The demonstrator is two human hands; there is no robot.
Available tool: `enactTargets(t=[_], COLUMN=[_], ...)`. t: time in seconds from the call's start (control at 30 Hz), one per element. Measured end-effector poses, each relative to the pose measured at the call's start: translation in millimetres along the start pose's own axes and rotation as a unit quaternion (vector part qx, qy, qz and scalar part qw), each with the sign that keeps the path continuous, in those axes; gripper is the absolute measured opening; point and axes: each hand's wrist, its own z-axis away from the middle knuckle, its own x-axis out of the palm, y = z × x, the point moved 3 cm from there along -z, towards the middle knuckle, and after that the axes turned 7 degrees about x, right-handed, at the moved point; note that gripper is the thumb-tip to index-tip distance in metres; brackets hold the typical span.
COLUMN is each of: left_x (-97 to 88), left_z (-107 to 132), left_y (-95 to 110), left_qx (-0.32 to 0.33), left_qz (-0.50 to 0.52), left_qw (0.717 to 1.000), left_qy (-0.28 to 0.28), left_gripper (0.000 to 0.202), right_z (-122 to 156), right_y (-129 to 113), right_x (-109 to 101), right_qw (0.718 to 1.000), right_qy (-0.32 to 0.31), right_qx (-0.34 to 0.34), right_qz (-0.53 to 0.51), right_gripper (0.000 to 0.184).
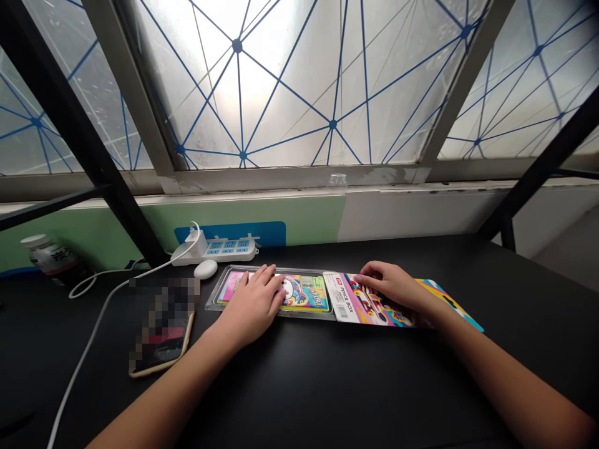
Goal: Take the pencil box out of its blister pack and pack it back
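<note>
A colourful pencil box [306,294] with cartoon print lies in a clear plastic tray [216,298] on the black desk. My left hand [253,302] rests flat on its left part, fingers stretched out and covering some of the print. Against the tray's right end lies a printed cardboard package [344,299] marked "PENCIL BOX", with a barcode on its white end. My right hand [393,285] is on this cardboard, fingers bent and closed at its upper edge. Its right end, yellow and blue, shows beyond my wrist.
Left of the tray lie a phone [166,333] with a blurred screen and a small white rounded object [205,269]. Behind them sits a power strip [229,249] with a white cable [100,318] running forward. A dark bottle [53,259] stands far left. Black metal posts [88,143] flank the desk.
</note>
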Motion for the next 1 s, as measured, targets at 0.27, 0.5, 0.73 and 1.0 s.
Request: enactTargets(t=[0.27, 0.5, 0.73, 1.0], left_x=[-2.4, -2.9, -4.5, -1.0], left_z=[0, 0, 1, 4], left_y=[-1, -1, 1, 17], left_qx=[0.009, 0.002, 0.001, 0.0], left_qz=[-0.004, 0.005, -0.002, 0.01], left_qw=[1.0, 1.0, 1.0, 1.0], left_qy=[-0.012, -0.023, -0.011, 0.025], left_gripper=[0.047, 0.049, 0.048, 0.041], right_z=[-3, -6, 0, 10], right_y=[10, 19, 10, -12], right_x=[-7, -10, -13, 0], right_qw=[1.0, 0.999, 0.998, 0.998], right_qy=[0.01, 0.045, 0.07, 0.058], right_qx=[0.004, 0.004, 0.0, -0.012], right_qz=[-0.024, -0.015, -0.001, -0.003], right_gripper=[0.04, 0.042, 0.042, 0.039])
